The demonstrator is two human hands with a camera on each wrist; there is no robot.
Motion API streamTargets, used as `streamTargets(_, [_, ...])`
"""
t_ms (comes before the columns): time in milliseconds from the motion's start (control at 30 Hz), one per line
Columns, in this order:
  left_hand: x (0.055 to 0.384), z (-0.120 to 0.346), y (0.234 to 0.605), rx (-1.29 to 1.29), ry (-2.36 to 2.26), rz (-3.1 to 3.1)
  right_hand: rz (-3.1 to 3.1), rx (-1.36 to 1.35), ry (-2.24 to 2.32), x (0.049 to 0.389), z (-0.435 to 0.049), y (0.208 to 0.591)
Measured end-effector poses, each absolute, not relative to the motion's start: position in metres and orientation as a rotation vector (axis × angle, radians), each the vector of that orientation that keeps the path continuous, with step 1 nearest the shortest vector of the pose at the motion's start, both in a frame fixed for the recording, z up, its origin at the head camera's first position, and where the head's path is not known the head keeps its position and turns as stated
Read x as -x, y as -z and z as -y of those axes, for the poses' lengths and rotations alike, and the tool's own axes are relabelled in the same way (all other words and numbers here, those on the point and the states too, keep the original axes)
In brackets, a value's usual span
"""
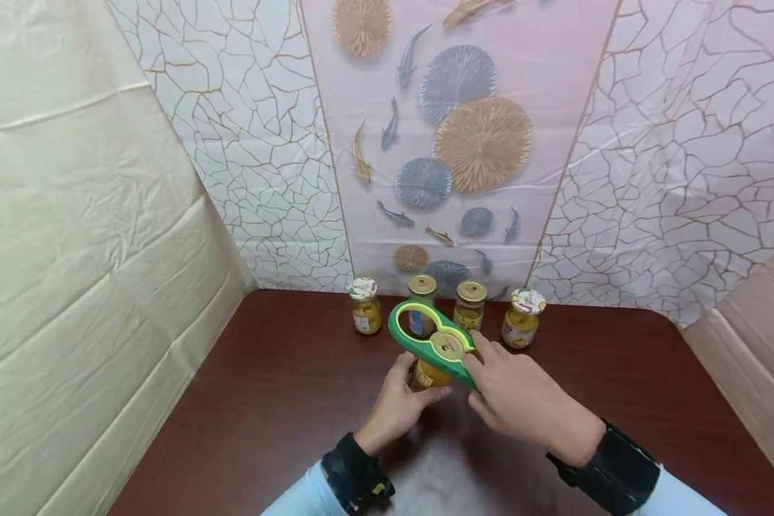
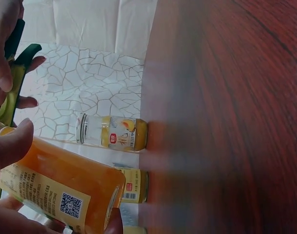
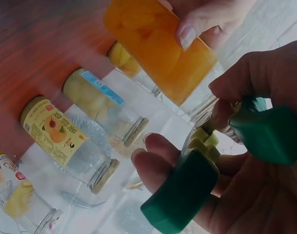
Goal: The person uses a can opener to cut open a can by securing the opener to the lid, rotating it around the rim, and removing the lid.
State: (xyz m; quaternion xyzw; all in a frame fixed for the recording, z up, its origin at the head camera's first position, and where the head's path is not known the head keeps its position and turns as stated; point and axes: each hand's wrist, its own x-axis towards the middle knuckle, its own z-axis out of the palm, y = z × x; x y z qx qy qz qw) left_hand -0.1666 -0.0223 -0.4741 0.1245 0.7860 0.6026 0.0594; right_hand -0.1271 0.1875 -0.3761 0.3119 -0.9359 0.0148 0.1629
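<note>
My left hand (image 1: 393,405) grips the side of a glass jar of orange fruit (image 2: 73,170), with the thumb on one side and fingers on the other. The jar's back label shows a QR code. Its gold lid (image 1: 448,346) sits within the smaller opening of a green and yellow jar opener (image 1: 423,352). My right hand (image 1: 525,394) holds the opener by its two green handles (image 3: 180,197), thumb and fingers curled about them. In the right wrist view the handle ends stand apart.
Several other fruit jars line the back of the dark red table (image 1: 284,401): a white-lidded jar (image 1: 366,315) at left, gold-lidded jars, one of them (image 1: 469,315) right of centre, and a patterned-lid jar (image 1: 519,326) at right. A patterned cloth (image 1: 284,215) hangs behind them.
</note>
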Motion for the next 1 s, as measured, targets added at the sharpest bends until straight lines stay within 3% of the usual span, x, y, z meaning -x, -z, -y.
streamTargets(400, [0.169,0.027,0.48,-0.372,-1.867,-2.296,2.61,-0.869,0.003,0.132,-0.184,0.382])
streamTargets(1000, [0.194,0.053,0.495,-0.725,-1.793,-1.953,2.613,-1.058,0.013,0.149,-0.203,0.393])
